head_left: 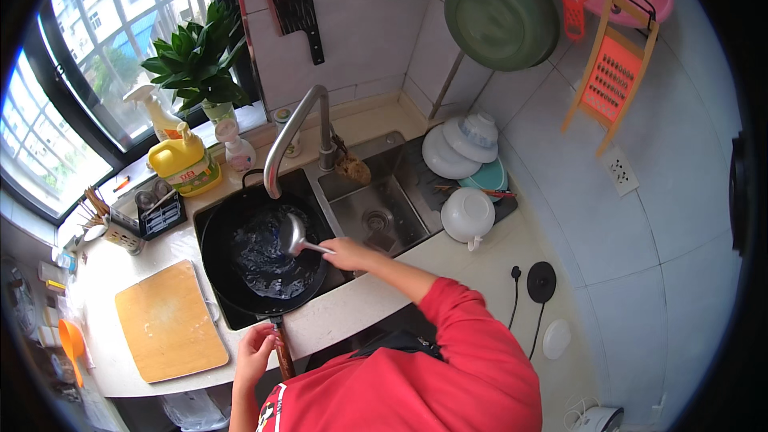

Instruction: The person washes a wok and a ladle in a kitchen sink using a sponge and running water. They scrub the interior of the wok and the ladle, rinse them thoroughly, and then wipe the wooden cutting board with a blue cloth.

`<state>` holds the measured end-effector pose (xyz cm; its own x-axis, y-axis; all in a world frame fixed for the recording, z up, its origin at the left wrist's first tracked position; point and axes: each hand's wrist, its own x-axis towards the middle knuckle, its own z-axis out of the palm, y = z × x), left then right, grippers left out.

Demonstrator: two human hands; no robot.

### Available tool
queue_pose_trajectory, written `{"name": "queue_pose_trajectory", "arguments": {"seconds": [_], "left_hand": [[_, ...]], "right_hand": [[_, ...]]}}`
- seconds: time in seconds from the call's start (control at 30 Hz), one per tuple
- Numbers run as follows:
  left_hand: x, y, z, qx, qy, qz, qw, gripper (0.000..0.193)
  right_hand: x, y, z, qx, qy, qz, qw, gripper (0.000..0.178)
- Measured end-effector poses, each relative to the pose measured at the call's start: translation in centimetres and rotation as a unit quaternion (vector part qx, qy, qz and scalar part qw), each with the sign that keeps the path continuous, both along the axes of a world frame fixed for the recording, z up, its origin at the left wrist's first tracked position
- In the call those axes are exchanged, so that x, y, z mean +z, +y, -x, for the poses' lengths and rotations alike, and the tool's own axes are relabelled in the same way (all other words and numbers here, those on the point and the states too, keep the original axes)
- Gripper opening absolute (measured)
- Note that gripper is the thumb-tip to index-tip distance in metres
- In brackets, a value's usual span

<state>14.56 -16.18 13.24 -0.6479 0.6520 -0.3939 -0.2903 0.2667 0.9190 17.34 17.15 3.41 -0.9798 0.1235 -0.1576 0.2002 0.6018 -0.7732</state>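
Note:
A black wok (214, 244) sits in the left basin of the sink, with rippling water inside. My right hand (350, 254) is closed around the handle of a metal ladle (293, 235), whose bowl is over the water. The wok's long brown handle (284, 360) sticks out past the counter's front edge toward me. Right beside this handle is my left hand (256, 347), its fingers loosely bent and apart, the fingertips close to the handle. Whether they touch it is hard to tell. A curved steel faucet (298, 124) arches over the wok's far rim.
Left of the wok lies a wooden cutting board (170, 322). Behind it are a utensil holder (124, 234), a yellow jug (186, 165) and a potted plant (200, 60). Right of the steel basin (406, 206), white bowls (468, 214) and plates stand on a dark drainboard.

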Motion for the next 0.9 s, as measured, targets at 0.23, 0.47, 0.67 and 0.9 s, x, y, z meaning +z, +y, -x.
{"name": "queue_pose_trajectory", "arguments": {"seconds": [0.23,0.47,0.67,0.9], "left_hand": [[-0.3,0.4,-1.0,0.021,-0.046,0.021,0.998,0.021],[0.8,3.2,-3.4,-0.009,-0.059,0.053,0.997,0.022],[1.9,5.5,-5.2,-0.025,-0.06,0.092,0.994,0.021],[1.7,6.3,-7.1,0.0,-0.063,0.113,0.992,0.022]], "right_hand": [[10.0,13.4,-9.3,-0.162,0.08,-0.137,0.974,0.026],[10.3,25.6,-16.3,-0.361,0.162,-0.206,0.895,0.029],[8.5,31.5,-17.3,-0.468,0.209,-0.167,0.842,0.026],[4.8,36.2,-17.6,-0.534,0.225,-0.176,0.796,0.023]]}}
